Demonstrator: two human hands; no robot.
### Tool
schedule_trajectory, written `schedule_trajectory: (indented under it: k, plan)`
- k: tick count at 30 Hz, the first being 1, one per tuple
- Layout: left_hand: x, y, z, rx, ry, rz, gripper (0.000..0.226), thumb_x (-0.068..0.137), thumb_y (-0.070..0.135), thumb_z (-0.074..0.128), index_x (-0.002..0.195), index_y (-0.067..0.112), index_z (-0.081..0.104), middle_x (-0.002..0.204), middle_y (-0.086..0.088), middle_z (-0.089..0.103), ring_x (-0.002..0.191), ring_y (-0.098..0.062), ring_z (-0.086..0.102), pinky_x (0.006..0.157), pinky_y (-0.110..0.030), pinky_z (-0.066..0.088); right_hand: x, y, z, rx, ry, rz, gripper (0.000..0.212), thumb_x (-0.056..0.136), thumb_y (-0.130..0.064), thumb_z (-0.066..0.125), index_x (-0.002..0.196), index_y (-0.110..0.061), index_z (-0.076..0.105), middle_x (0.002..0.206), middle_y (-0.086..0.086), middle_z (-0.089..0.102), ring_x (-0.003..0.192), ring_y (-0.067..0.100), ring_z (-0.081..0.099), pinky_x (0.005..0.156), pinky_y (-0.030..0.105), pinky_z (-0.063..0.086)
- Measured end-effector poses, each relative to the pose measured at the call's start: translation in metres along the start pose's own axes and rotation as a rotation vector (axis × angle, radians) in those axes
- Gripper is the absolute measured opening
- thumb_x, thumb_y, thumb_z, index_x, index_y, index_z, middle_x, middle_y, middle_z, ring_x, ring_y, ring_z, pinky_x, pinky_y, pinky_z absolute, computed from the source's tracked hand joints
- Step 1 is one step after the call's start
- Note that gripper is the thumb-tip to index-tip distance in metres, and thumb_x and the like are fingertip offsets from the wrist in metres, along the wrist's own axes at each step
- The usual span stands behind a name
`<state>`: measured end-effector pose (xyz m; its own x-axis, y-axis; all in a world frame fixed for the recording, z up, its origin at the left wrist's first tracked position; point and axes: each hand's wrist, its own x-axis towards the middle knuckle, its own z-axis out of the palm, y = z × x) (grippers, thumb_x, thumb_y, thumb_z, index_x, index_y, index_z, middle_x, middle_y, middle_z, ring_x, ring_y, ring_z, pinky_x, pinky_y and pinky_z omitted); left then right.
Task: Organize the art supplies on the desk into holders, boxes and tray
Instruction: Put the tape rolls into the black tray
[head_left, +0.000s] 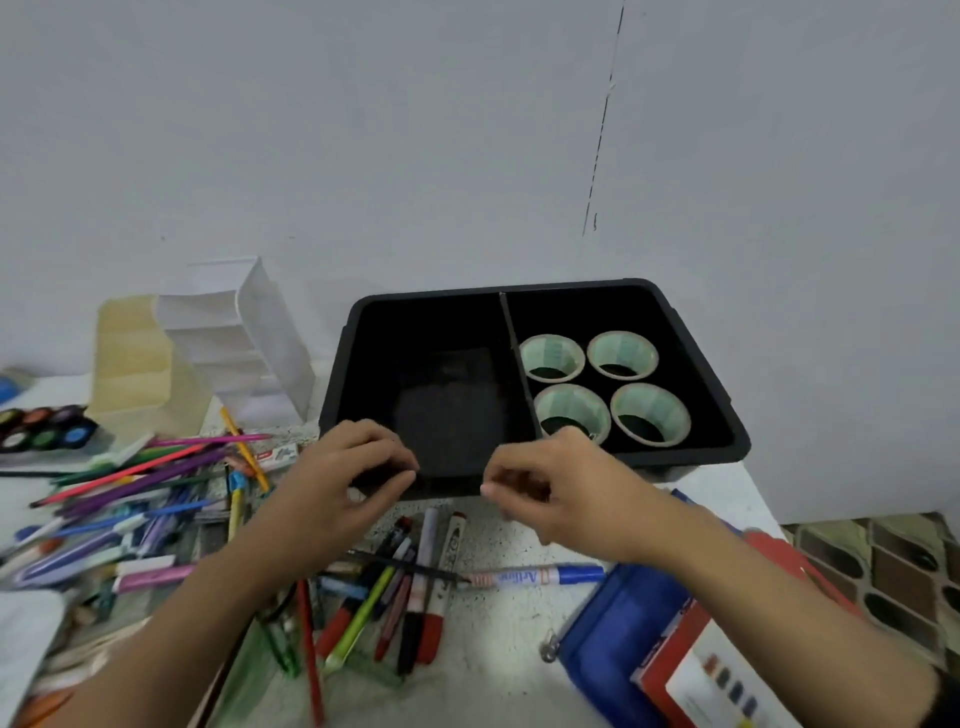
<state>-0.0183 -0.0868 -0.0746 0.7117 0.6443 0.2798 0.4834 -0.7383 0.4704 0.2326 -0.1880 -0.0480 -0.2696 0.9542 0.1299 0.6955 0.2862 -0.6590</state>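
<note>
White desk (493, 644); black divided tray (724, 387) holds four tape rolls (655, 404); left hand (345, 467), right hand (569, 488) curled, grip unclear

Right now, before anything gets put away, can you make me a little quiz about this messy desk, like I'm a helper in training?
1. How many tape rolls sit in the black tray?
2. True or false: the tape rolls are in the tray's left half.
3. Where is the blue marker?
A. inside the tray
B. on the desk, in front of the tray
C. standing in the white holder

Key: 1. four. 2. false, they are in the right half. 3. B.
</note>
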Motion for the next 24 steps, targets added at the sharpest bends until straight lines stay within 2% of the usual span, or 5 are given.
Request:
schedule_trajectory:
  k: [3,8,15,20,24]
  plan:
    - [-0.026,0.000,0.000,0.014,0.082,0.059,0.020,0.098,0.035,0.056,0.100,0.023,0.071,0.093,0.019,0.056,0.087,-0.006,0.058,0.073,-0.018,0.045,-0.005,0.002,0.017,-0.233,-0.215,-0.004,0.020,0.098,-0.029,0.057,0.080,-0.020,0.060,0.069,-0.007,0.061,0.064,0.013,0.057,0.063,0.034,0.050]
    - [-0.049,0.000,0.032,0.042,-0.288,0.062,0.031,0.102,0.033,0.043,0.121,0.030,0.067,0.116,0.018,0.060,0.108,0.001,0.052,0.092,-0.020,0.045,-0.017,0.017,0.047,-0.396,-0.387,0.068,0.015,0.090,-0.025,0.061,0.076,-0.026,0.053,0.083,-0.008,0.056,0.075,0.011,0.052,0.067,0.034,0.049]
    - [-0.029,-0.009,0.057,0.334,-0.392,0.081,0.045,0.097,0.042,0.025,0.130,0.041,0.055,0.120,0.012,0.055,0.114,-0.016,0.053,0.093,-0.040,0.035,-0.014,0.025,0.060,-0.462,-0.349,0.103,0.018,0.088,-0.016,0.060,0.076,-0.022,0.047,0.086,-0.008,0.050,0.077,0.015,0.046,0.065,0.033,0.041]
    - [-0.013,-0.009,0.049,0.337,-0.530,0.098,0.054,0.097,0.016,0.046,0.142,0.044,0.045,0.137,0.011,0.043,0.130,-0.014,0.041,0.107,-0.039,0.029,-0.013,0.021,0.051,-0.385,-0.279,0.165,0.002,0.089,-0.013,0.055,0.090,-0.015,0.054,0.089,-0.002,0.051,0.082,0.020,0.051,0.072,0.038,0.048]
    - [-0.003,-0.009,0.047,0.288,-0.657,0.126,0.069,0.091,0.003,0.049,0.147,0.042,0.040,0.152,0.015,0.036,0.142,-0.010,0.030,0.117,-0.039,0.025,-0.017,0.021,0.050,-0.337,-0.219,0.202,0.019,0.088,-0.011,0.052,0.106,-0.018,0.055,0.100,0.004,0.053,0.091,0.025,0.054,0.077,0.040,0.049]
